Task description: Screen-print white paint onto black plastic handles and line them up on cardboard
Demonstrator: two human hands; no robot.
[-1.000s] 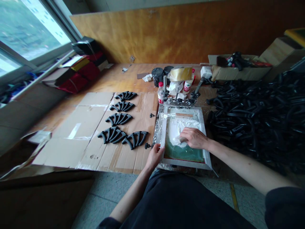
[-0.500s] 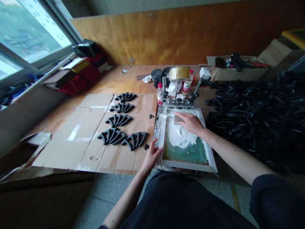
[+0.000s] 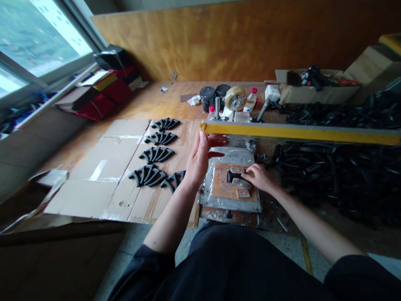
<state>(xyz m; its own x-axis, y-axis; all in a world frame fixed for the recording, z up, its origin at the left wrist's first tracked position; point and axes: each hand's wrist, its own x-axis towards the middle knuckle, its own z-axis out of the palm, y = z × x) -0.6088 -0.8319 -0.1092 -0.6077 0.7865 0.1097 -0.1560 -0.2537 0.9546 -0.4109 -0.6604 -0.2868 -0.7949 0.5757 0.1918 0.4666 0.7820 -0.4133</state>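
The screen printing frame (image 3: 300, 131) is raised and seen edge-on as a long grey and yellow bar across the right half. My left hand (image 3: 199, 156) grips its left end. Below it lies a metal base plate (image 3: 205, 200) bearing a brown board (image 3: 221, 190). On the board rests a black curved plastic part (image 3: 233, 176), with the fingers of my right hand (image 3: 258, 177) closed on its right end. Several rows of similar black parts (image 3: 156, 154) lie fanned out on the cardboard (image 3: 84, 198) to the left.
A large heap of black parts (image 3: 319, 175) covers the right side. Behind the frame stand dark tubs (image 3: 207, 99), a tape roll (image 3: 235, 98) and a red-capped bottle (image 3: 251, 100). An open carton (image 3: 319, 97) sits at the back right; red bundles (image 3: 100, 98) lie by the window.
The frame has swung up from lying flat, lifted by my left hand. My right hand has come off the white-pasted screen and down to the black part on the board.
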